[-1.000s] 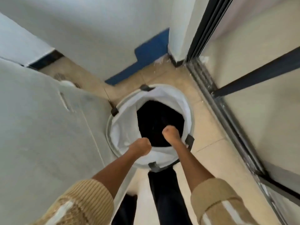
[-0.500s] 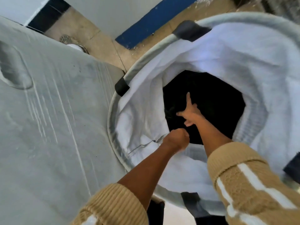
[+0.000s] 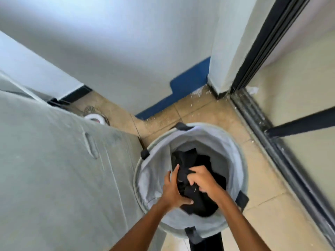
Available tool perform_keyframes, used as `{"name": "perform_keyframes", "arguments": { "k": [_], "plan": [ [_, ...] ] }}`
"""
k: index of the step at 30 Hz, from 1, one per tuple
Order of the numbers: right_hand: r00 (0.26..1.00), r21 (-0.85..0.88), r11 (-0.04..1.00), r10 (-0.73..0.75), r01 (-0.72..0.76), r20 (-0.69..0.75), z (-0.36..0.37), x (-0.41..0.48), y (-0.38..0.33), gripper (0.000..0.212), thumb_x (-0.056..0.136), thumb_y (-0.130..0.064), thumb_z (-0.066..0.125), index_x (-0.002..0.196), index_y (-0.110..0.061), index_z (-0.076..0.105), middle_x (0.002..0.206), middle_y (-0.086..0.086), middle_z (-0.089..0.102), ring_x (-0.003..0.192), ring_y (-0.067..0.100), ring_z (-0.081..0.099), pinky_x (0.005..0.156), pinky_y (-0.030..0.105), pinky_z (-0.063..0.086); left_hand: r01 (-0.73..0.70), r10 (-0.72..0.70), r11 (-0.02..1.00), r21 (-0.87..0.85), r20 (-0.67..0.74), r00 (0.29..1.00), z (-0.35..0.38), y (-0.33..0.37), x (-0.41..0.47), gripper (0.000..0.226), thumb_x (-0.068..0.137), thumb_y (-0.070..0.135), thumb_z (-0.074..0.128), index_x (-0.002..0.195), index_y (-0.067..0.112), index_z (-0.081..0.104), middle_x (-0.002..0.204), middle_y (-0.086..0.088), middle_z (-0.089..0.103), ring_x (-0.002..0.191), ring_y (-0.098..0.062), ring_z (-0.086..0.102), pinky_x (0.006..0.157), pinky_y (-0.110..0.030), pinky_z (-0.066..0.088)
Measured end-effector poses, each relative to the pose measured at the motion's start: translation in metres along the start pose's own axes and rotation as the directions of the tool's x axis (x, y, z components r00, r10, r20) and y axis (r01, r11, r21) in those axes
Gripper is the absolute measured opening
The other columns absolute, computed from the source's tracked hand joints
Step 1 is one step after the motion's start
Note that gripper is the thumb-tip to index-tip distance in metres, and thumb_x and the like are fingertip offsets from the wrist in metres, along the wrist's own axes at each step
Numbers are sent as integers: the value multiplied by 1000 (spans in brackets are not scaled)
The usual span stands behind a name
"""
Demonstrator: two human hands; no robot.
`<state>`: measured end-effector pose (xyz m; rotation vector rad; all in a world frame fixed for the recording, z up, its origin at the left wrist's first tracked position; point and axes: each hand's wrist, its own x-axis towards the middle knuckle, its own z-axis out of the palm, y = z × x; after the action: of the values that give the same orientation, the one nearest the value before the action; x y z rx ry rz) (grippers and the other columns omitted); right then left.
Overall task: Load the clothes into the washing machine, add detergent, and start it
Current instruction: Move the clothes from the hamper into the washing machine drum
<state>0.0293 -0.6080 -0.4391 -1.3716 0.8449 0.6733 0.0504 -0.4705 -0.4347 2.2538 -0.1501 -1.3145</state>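
Two hands, left (image 3: pixel 172 189), right (image 3: pixel 204 180), gripping dark clothes (image 3: pixel 196 198), apparently within the hamper (image 3: pixel 241 163) rim

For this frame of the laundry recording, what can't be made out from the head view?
- How many garments the dark clothes are: one black mass, folds indistinct, partly under both hands.
- Left hand fingertips: buried in the cloth.
- Right hand fingertips: curled into the cloth.
- Bottom of the laundry basket: covered by clothes.
- Washing machine: under a grey cover, cut off by the left edge; door and controls unseen.
- Detergent: none in view.
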Motion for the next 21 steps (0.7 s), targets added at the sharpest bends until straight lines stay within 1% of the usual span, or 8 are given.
{"name": "perform_keyframes", "arguments": {
  "k": [2, 4, 6, 8, 13, 16, 19, 21],
  "plan": [
    [992, 87, 989, -121, 123, -25, 1, -44, -28, 13, 41, -14, 50, 54, -16, 51, 50, 0, 39, 51, 17, 38, 51, 31, 26, -99, 69, 971, -216, -140, 988, -13, 23, -28, 62, 65, 12, 81, 118, 22, 49, 122, -11, 51, 114, -26, 52, 95, -41, 45],
    [979, 107, 973, -198, 203, -56, 2, -87, -50, 26, 58, -11, 57, 82, -17, 66, 53, -10, 47, 40, 6, 42, 43, 24, 34, -115, 40, 934, -339, -219, 975, -29, 47, -56, 32, 77, 7, 70, 91, 32, 57, 91, 2, 66, 86, -18, 62, 76, -37, 51],
    [953, 126, 945, -299, 302, -43, 4, -123, -70, 51, 77, -2, 60, 124, -20, 55, 84, -7, 60, 45, 6, 50, 49, 21, 45, -138, 4, 916, -376, -335, 942, -55, 69, -81, 36, 85, 2, 59, 84, 38, 58, 81, 12, 66, 77, -13, 63, 67, -20, 49],
    [908, 156, 895, -402, 417, -120, 9, -154, -85, 70, 82, 4, 58, 137, -34, 37, 120, -11, 48, 62, 13, 56, 65, 27, 52, -190, 6, 916, -353, -463, 886, -86, 91, -106, 39, 86, -1, 56, 80, 38, 58, 76, 17, 64, 72, -3, 60, 62, -11, 46],
    [749, -26, 939, -291, 344, -595, 7, -195, -87, 58, 81, 6, 55, 134, -16, 47, 131, 7, 49, 95, 29, 60, 83, 41, 50, -257, 116, 946, -196, -538, 835, -176, 166, -170, 31, 82, 7, 58, 57, 26, 53, 57, 9, 55, 63, -13, 53, 52, -22, 41],
    [734, -101, 973, -223, 207, -642, 10, -214, -69, 47, 79, 3, 58, 125, -6, 56, 122, 19, 55, 112, 37, 55, 93, 49, 46, -324, 218, 941, -93, -566, 795, -228, 211, -225, 25, 72, 8, 59, 53, 22, 51, 49, 9, 51, 52, -8, 46, 44, -18, 37],
    [744, -127, 977, -215, 174, -633, 23, -237, -63, 39, 82, -2, 59, 120, -3, 59, 119, 22, 58, 110, 38, 54, 96, 47, 44, -434, 324, 899, -53, -585, 744, -267, 231, -297, 22, 69, 4, 59, 55, 18, 50, 52, 2, 51, 52, -12, 44, 52, -26, 38],
    [775, -177, 969, -243, 171, -584, 37, -254, -64, 39, 86, -7, 58, 124, -6, 55, 124, 18, 57, 117, 33, 50, 102, 43, 39, -518, 360, 853, -67, -644, 675, -292, 225, -352, 28, 69, -3, 61, 55, 20, 54, 49, 8, 56, 49, -8, 49, 50, -20, 42]
  ]
}}
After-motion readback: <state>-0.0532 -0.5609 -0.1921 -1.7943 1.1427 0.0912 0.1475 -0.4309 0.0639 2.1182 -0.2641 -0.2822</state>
